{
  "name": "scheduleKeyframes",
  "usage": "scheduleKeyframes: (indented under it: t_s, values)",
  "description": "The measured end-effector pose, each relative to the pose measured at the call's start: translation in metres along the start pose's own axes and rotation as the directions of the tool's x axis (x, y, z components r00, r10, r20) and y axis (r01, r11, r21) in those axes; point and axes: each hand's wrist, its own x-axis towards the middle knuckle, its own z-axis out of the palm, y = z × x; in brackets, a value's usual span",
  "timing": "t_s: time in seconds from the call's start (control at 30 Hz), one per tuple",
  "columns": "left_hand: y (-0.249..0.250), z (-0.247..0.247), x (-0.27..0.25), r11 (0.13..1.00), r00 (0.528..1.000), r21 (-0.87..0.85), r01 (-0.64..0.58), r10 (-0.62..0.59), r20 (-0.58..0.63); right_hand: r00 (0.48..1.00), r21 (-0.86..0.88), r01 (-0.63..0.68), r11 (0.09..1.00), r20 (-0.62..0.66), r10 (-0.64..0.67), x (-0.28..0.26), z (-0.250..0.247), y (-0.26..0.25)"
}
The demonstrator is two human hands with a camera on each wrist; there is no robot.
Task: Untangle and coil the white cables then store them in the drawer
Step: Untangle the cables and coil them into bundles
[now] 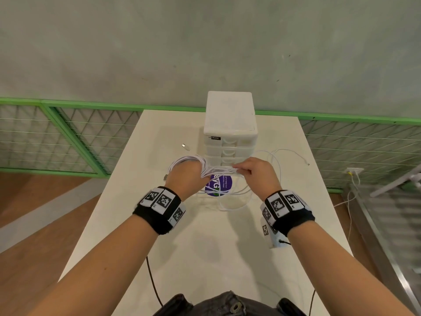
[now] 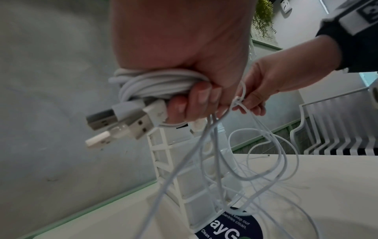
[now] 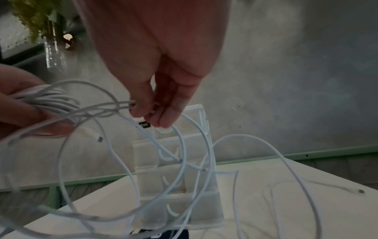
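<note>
My left hand [image 1: 185, 176] [image 2: 190, 84] grips a coiled bundle of white cables [image 1: 189, 161] [image 2: 155, 84] above the table, with USB plugs [image 2: 122, 122] sticking out of the fist. My right hand [image 1: 252, 171] [image 3: 151, 111] pinches several cable strands [image 1: 224, 171] [image 3: 114, 105] that run across from the bundle. Loose loops [image 1: 230, 201] [image 3: 184, 161] hang down and trail onto the table. The white drawer unit [image 1: 230, 128] [image 3: 175, 177] stands just behind both hands, its drawers all pushed in.
One cable end [image 1: 307, 164] lies on the white table [image 1: 205, 247] to the right, and a small connector [image 1: 185, 147] lies left of the drawer unit. A round purple sticker [image 1: 218, 185] sits under the cables. Green mesh railing [image 1: 68, 133] borders the table.
</note>
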Motion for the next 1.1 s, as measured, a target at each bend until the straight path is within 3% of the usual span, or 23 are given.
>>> scheduleKeyframes:
  t_s: [0.1, 0.23, 0.33, 0.47, 0.63, 0.7, 0.77, 0.83, 0.9, 0.97, 1.03, 1.1]
  values:
    - [-0.001, 0.002, -0.003, 0.998, 0.999, -0.059, 0.037, -0.037, -0.008, 0.981, 0.127, -0.101, 0.987, -0.155, 0.12, -0.006, -0.006, 0.016]
    - [-0.019, 0.006, -0.006, 0.982, 0.992, -0.139, 0.126, -0.129, -0.012, 0.877, 0.247, -0.36, 0.9, -0.239, 0.417, -0.017, -0.021, 0.051]
    - [-0.036, 0.009, -0.007, 0.965, 0.982, -0.198, 0.173, -0.183, -0.037, 0.804, 0.191, -0.551, 0.812, -0.139, 0.578, -0.026, -0.024, 0.07]
    - [-0.043, 0.005, -0.006, 0.94, 0.974, -0.293, 0.174, -0.209, -0.091, 0.699, 0.043, -0.714, 0.699, -0.017, 0.715, -0.034, -0.008, 0.095]
    - [-0.047, -0.003, -0.003, 0.925, 0.966, -0.32, 0.203, -0.242, -0.087, 0.677, -0.287, -0.677, 0.678, 0.119, 0.727, -0.037, 0.0, 0.112]
    - [-0.044, -0.004, -0.003, 0.919, 0.967, -0.338, 0.202, -0.242, -0.082, 0.666, -0.343, -0.655, 0.674, 0.159, 0.729, -0.036, 0.002, 0.111]
    - [-0.041, -0.002, -0.002, 0.918, 0.973, -0.35, 0.186, -0.223, -0.066, 0.678, -0.377, -0.631, 0.678, 0.157, 0.718, -0.035, 0.0, 0.093]
    - [-0.036, 0.0, -0.001, 0.918, 0.98, -0.36, 0.166, -0.193, -0.041, 0.755, -0.348, -0.589, 0.73, 0.085, 0.65, -0.031, -0.003, 0.071]
    - [-0.028, 0.0, 0.0, 0.921, 0.987, -0.363, 0.14, -0.159, -0.023, 0.889, -0.203, -0.454, 0.867, -0.04, 0.456, -0.027, -0.01, 0.044]
    - [-0.018, -0.003, 0.001, 0.92, 0.99, -0.371, 0.127, -0.139, -0.006, 0.977, -0.11, -0.179, 0.978, -0.139, 0.163, -0.019, -0.016, 0.014]
    - [-0.011, -0.007, 0.003, 0.923, 0.992, -0.367, 0.115, -0.125, -0.003, 0.994, -0.139, -0.031, 0.99, -0.106, 0.016, -0.011, -0.017, -0.003]
    - [-0.008, -0.012, 0.004, 0.926, 0.993, -0.362, 0.105, -0.117, -0.011, 0.993, -0.141, -0.062, 0.988, -0.105, 0.048, -0.007, -0.016, -0.007]
